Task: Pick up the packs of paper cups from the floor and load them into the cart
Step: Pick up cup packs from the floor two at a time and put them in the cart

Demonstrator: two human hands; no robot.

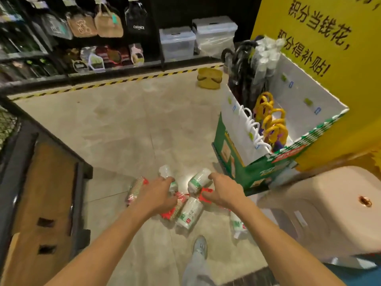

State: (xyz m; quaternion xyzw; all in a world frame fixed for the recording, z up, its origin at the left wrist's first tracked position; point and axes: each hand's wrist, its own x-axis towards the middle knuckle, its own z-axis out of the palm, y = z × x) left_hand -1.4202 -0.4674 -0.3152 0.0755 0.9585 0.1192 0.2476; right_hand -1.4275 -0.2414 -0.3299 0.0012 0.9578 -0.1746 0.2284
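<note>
Fingers, left hand (157,191): curled loosely downward over the pile, tips at a clear-wrapped pack; whether they have closed on it cannot be told, blur hides the contact.
Fingers, right hand (223,190): bent, tips resting against the white-and-green pack and the red wrapper below it; a firm hold is not visible.
White-and-green pack of paper cups in clear film (199,180): lies on the floor, tilted, just beside the right fingertips.
Second white-and-green pack (189,212): flat on the floor between the two forearms, near the grey shoe (199,246).
Third white-and-green pack (237,223): on the floor, partly hidden under the right forearm.
Red-patterned pack of cups (135,188): on the floor left of the left hand.
Red-wrapped packs (175,209): partly under the left hand, touching the second white-and-green pack.
Clear-wrapped pack (166,171): at the far edge of the pile, by the left fingertips.
Floor (127,129): pale beige tile, yellow-black hazard tape along the shelf foot.
Black metal cart with brown cardboard liner (47,182): left of the pile, near but apart.
Green-and-white cardboard display bin (247,168): right of the pile, holding umbrellas with yellow handles (272,120).
White plastic stool (321,205): near right, beside the bin.
</note>
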